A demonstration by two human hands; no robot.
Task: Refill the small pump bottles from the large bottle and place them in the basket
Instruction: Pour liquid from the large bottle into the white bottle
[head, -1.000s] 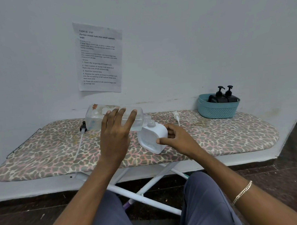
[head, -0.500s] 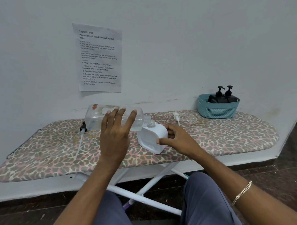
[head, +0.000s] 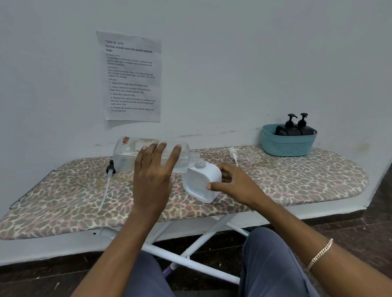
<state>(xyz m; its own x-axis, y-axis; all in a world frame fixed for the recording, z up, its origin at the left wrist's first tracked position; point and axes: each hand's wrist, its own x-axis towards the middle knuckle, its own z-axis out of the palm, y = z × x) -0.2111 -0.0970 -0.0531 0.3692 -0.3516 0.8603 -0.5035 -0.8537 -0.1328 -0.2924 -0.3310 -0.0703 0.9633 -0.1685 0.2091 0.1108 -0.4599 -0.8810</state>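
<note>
My left hand (head: 152, 178) holds the large clear bottle (head: 128, 155) on its side above the board, neck pointing right. The bottle's mouth sits right over the open neck of a small white bottle (head: 201, 181), which my right hand (head: 234, 184) grips, tilted, on the leopard-print ironing board (head: 302, 178). A teal basket (head: 287, 144) at the far right holds two black pump bottles (head: 297, 128). One white pump head (head: 233, 154) lies behind my right hand. A black-capped pump with a long tube (head: 108, 180) lies at the left.
A printed sheet (head: 132, 77) hangs on the white wall behind. The board's white legs (head: 194, 252) cross under it, above my knees (head: 268, 268). The floor is dark.
</note>
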